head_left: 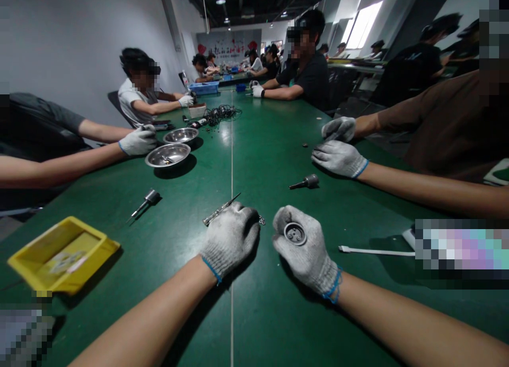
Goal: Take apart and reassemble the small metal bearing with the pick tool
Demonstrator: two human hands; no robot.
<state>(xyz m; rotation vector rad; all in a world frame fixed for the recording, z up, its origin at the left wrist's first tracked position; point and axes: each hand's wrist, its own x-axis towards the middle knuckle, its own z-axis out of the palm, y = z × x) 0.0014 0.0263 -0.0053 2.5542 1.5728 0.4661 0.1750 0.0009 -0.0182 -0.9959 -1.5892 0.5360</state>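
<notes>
- Head view: my gloved right hand [309,250] grips a round, holed metal part [295,233] over the green surface [270,319].
- My left hand [229,235] curls beside a slim tool [216,213] and small metal pieces [261,220]; I cannot tell whether it holds anything.

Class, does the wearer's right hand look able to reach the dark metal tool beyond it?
Probably yes: nothing visible blocks the dark metal tool, though the right hand holds a round part.
</notes>
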